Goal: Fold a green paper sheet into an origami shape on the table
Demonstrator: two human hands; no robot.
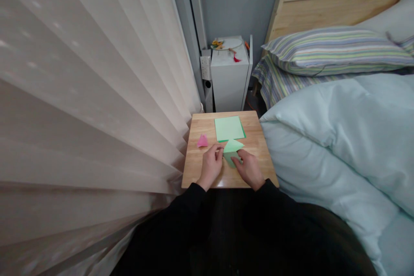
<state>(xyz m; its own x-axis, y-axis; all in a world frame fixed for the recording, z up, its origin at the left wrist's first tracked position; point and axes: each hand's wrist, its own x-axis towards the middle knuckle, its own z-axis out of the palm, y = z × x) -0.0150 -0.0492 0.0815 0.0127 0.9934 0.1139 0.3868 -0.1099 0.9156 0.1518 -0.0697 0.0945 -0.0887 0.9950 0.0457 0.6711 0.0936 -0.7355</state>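
Note:
A light green sheet of origami paper (233,145), partly folded, is held up between my hands over the small wooden table. My right hand (249,167) grips its right side, thumb on the near face and the other fingers partly hidden behind it. At the paper's left edge my left hand (212,164) has its thumb and fingertips closed in a pinch, seemingly on the corner. Just beyond lies a square stack of green paper (229,128). A small folded pink paper piece (202,141) rests to the left.
The small wooden table (190,171) stands between a pleated curtain (129,95) on the left and a bed with a pale blue quilt (323,138) on the right. Behind it is a white cabinet (227,84) with small items and a red tassel (237,58) on top.

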